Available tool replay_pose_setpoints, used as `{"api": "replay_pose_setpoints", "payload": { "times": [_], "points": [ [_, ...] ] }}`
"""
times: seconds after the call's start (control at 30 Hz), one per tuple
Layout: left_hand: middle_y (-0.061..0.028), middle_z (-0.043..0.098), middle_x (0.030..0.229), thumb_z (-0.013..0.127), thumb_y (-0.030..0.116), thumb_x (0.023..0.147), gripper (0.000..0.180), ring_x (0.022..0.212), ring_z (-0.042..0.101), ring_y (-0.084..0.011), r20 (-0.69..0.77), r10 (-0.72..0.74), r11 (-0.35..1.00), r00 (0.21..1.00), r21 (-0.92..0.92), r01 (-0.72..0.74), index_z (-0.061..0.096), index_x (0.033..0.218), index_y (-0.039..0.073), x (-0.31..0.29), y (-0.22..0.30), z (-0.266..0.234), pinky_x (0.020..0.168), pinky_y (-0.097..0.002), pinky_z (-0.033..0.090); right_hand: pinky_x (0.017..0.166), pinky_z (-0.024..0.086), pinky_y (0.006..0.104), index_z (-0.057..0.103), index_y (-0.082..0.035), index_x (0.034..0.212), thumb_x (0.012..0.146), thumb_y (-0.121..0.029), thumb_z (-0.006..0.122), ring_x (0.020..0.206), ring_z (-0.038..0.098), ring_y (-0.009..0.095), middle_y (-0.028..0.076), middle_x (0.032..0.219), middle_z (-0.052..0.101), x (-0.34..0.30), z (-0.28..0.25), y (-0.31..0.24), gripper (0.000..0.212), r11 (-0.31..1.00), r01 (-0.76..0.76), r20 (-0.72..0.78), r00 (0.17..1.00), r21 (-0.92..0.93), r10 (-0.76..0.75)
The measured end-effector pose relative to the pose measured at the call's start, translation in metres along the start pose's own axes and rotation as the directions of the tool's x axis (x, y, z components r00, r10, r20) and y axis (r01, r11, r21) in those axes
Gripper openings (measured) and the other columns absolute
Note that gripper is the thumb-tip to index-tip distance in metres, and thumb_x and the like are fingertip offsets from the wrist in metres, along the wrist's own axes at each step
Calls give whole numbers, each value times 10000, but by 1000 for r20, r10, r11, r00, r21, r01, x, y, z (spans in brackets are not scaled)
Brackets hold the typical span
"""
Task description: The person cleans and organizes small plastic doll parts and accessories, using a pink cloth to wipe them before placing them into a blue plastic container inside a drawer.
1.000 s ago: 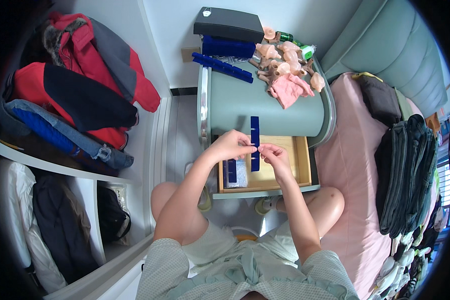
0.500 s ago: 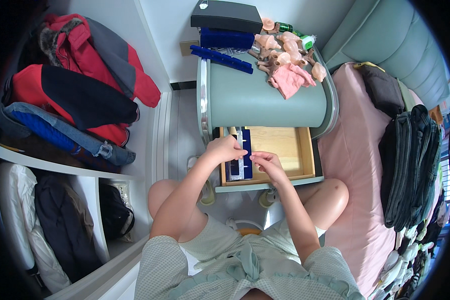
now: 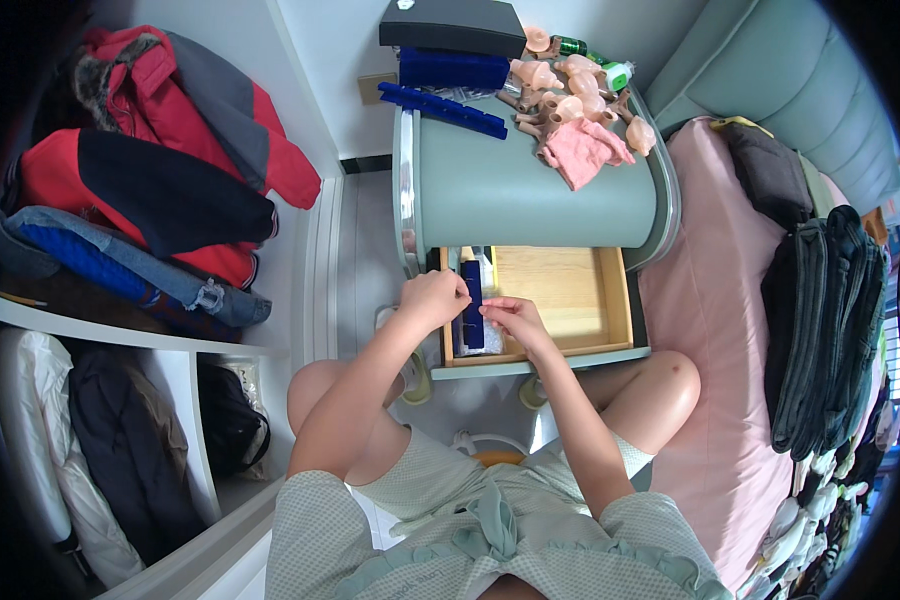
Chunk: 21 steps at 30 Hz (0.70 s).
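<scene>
A dark blue strip with small light marks along it [image 3: 472, 325] is upright in the picture over the left part of the open wooden drawer [image 3: 560, 285]. My left hand [image 3: 434, 301] is closed, its fingertips pinching at the strip's left edge. From the other side my right hand [image 3: 516, 322] pinches at the right edge, thumb and forefinger together. Whether something tiny sits between the fingertips is too small to tell. Clear plastic packaging [image 3: 490, 342] shows in the drawer under the strip, partly hidden by my hands.
On the green cabinet top [image 3: 530, 215] lie another blue strip [image 3: 442, 110], a blue block [image 3: 454, 70], a black box [image 3: 450, 28], several beige cup-shaped pieces [image 3: 580, 90] and a pink cloth [image 3: 586, 152]. Clothes shelves [image 3: 150, 340] stand left; a pink bed [image 3: 710, 330] with folded trousers [image 3: 830, 330] is right.
Both hands and the blue strip between them have shifted left over the drawer. More of the drawer's pale bottom shows to the right of the strip.
</scene>
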State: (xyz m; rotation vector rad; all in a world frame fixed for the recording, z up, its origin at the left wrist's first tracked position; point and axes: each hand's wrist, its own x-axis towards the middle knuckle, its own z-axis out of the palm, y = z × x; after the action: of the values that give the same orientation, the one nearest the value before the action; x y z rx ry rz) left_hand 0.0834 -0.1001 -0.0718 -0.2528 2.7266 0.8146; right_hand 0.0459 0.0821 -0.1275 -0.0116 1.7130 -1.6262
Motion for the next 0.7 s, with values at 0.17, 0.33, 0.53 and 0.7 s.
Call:
{"api": "replay_pose_setpoints", "payload": {
  "times": [0.17, 0.33, 0.53, 0.7],
  "points": [
    [-80, 674, 875, 653, 325, 745, 254, 828, 642, -249, 29, -60, 994, 998, 95, 57, 692, 919, 144, -2, 4, 5, 733, -361, 509, 592, 431, 199, 653, 10, 898, 772, -50, 680, 643, 537, 62, 26, 762, 635, 9, 4, 8, 143, 998, 65, 6, 998, 26, -65],
    [-112, 664, 916, 653, 343, 747, 310, 864, 635, -268, 57, -83, 985, 995, 158, 74, 678, 965, 124, -3, 9, 2, 759, -378, 505, 609, 446, 200, 651, 19, 909, 776, -47, 677, 668, 558, 68, 44, 798, 649, 16, 2, 12, 151, 997, 60, 14, 998, 38, -60],
    [-120, 662, 923, 653, 349, 747, 326, 873, 633, -271, 98, -80, 982, 992, 179, 62, 674, 970, 112, -1, 11, 2, 763, -383, 504, 613, 456, 203, 637, 28, 932, 773, -30, 668, 685, 574, 77, 59, 811, 655, 21, -1, 20, 172, 990, 115, 40, 992, 78, -118],
    [-122, 662, 919, 665, 355, 732, 338, 879, 632, -274, 115, -90, 977, 989, 204, 65, 676, 960, 106, 2, 10, 8, 765, -387, 501, 611, 458, 201, 624, 35, 952, 762, -10, 668, 678, 572, 82, 63, 808, 654, 24, -2, 26, 200, 989, 121, 49, 991, 80, -125]
  ]
}}
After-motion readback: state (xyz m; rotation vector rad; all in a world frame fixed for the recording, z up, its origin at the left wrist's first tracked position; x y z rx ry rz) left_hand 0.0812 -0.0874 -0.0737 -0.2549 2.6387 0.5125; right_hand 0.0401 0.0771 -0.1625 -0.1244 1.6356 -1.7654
